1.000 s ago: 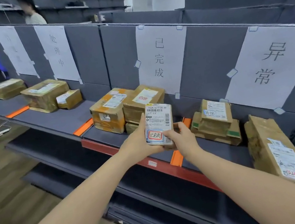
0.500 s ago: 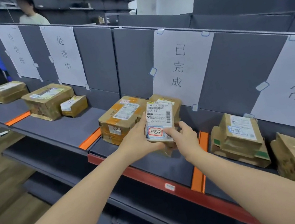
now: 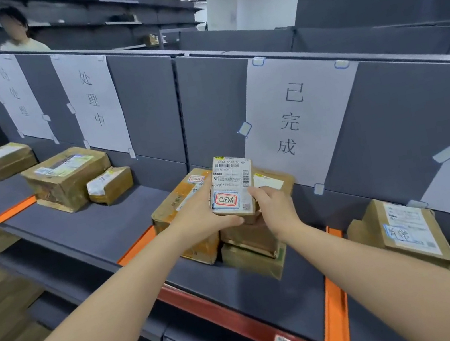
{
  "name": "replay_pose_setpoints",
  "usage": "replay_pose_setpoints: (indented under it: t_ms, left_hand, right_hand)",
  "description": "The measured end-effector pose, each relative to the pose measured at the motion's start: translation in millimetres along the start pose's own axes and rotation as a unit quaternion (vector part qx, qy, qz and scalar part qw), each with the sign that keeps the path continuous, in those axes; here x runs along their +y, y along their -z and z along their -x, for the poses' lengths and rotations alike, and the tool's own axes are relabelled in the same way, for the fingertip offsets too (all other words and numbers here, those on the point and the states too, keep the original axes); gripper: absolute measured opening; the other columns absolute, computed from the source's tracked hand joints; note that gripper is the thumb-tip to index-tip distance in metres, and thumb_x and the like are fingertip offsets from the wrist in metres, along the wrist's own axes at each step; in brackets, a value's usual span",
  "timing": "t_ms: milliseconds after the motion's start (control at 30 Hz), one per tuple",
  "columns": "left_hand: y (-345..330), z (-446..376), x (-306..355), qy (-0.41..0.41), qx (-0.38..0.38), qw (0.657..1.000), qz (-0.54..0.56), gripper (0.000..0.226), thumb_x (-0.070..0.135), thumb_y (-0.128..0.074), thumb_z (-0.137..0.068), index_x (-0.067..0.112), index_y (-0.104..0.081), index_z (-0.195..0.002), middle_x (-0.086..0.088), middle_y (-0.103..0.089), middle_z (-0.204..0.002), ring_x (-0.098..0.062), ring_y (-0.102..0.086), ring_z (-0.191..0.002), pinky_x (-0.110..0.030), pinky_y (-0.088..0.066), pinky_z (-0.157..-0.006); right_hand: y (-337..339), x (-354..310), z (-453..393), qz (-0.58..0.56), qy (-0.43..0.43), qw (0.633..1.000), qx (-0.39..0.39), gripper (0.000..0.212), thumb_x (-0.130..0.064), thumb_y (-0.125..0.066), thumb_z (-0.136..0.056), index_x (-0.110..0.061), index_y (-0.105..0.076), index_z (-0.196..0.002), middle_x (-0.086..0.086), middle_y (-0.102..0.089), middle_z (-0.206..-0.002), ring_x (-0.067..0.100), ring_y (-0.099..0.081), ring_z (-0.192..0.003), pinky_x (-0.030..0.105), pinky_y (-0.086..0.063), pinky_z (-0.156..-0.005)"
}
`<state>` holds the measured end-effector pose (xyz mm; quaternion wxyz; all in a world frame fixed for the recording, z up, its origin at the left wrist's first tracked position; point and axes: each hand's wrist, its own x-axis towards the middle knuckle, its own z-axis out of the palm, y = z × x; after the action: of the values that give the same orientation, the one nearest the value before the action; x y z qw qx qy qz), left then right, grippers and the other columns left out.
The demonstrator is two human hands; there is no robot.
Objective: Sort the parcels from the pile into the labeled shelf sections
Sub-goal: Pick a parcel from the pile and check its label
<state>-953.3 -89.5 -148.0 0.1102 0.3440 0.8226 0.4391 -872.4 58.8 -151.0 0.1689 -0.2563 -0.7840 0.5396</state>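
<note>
You face a grey shelf [image 3: 100, 222] split by orange dividers [image 3: 334, 313], its paper signs [image 3: 296, 121] taped to the back panel. Your left hand [image 3: 199, 220] and right hand [image 3: 273, 210] both grasp a small labelled parcel [image 3: 231, 185] above taped cardboard boxes [image 3: 186, 228].

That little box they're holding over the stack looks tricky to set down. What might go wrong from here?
1. The small parcel, held by the left hand and right hand, hangs above the stacked boxes, which look uneven. Set on top, it might slide off.
2. The bottom box of that stack sits tilted near the shelf's front edge, so a nudge could tip the stack toward the floor.
</note>
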Motion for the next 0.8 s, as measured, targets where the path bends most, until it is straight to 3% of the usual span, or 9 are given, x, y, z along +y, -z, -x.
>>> replay_pose_setpoints:
  t_ms: [167, 300, 433, 567, 667, 800]
  left_hand:
    - [23.2, -30.6, -23.4, -0.029, -0.019, 0.999, -0.004, 0.079, 0.039, -0.084, -0.066, 0.051, -0.036, -0.128, 0.033, -0.056, -0.116, 0.015, -0.055, -0.106, -0.015, -0.046, -0.083]
    - [46.9, -55.2, -44.6, -0.048, -0.045, 0.997, -0.035, 0.07, 0.046, -0.08, -0.065, 0.074, -0.031, -0.107, 0.025, -0.056, -0.122, 0.0, -0.05, -0.118, -0.029, -0.047, -0.093]
    - [64.4, -82.8, -67.0, -0.045, -0.109, 0.992, -0.044, 0.072, 0.043, -0.08, -0.071, 0.06, -0.032, -0.122, 0.022, -0.055, -0.126, -0.001, -0.055, -0.112, -0.026, -0.046, -0.092]
    - [73.9, -108.4, -91.7, -0.013, -0.15, 0.986, -0.066, 0.093, 0.061, -0.076, -0.061, 0.044, -0.029, -0.139, 0.025, -0.061, -0.118, -0.004, -0.061, -0.104, -0.03, -0.05, -0.09]
    - [75.6, -122.8, -104.5, -0.024, -0.163, 0.982, -0.095, 0.094, 0.072, -0.067, -0.056, 0.046, -0.027, -0.136, 0.026, -0.062, -0.115, -0.008, -0.063, -0.103, -0.043, -0.049, -0.095]
    - [73.2, -133.9, -116.4, -0.043, -0.192, 0.974, -0.112, 0.079, 0.073, -0.062, -0.052, 0.055, -0.024, -0.12, 0.026, -0.06, -0.118, -0.012, -0.061, -0.106, -0.047, -0.045, -0.098]
  right_hand:
    - [-20.5, -9.7, -27.7, 0.069, 0.001, 0.997, 0.017, 0.035, -0.043, -0.047, -0.098, -0.02, -0.074, -0.096, -0.009, -0.07, -0.092, 0.01, -0.061, -0.08, 0.027, -0.043, -0.064]
    - [-44.2, -18.3, -44.7, 0.122, -0.002, 0.991, 0.053, 0.031, -0.041, -0.049, -0.098, -0.023, -0.074, -0.093, -0.006, -0.068, -0.088, 0.013, -0.057, -0.079, 0.024, -0.038, -0.058]
    - [-66.0, -27.2, -60.1, 0.182, -0.001, 0.98, 0.087, 0.034, -0.038, -0.05, -0.097, -0.017, -0.075, -0.107, -0.003, -0.071, -0.104, 0.018, -0.061, -0.092, 0.028, -0.047, -0.072]
    - [-84.5, -28.9, -72.7, 0.264, -0.01, 0.96, 0.094, 0.033, -0.038, -0.049, -0.096, -0.019, -0.075, -0.1, 0.001, -0.071, -0.104, 0.025, -0.062, -0.097, 0.032, -0.047, -0.082]
    - [-97.8, -25.9, -81.2, 0.314, -0.01, 0.943, 0.107, 0.03, -0.037, -0.048, -0.094, -0.019, -0.072, -0.096, 0.002, -0.072, -0.097, 0.026, -0.062, -0.095, 0.038, -0.046, -0.09]
    - [-108.8, -22.4, -89.2, 0.38, -0.027, 0.919, 0.101, 0.03, -0.037, -0.043, -0.095, -0.021, -0.068, -0.098, -0.001, -0.071, -0.095, 0.025, -0.057, -0.099, 0.037, -0.04, -0.091]
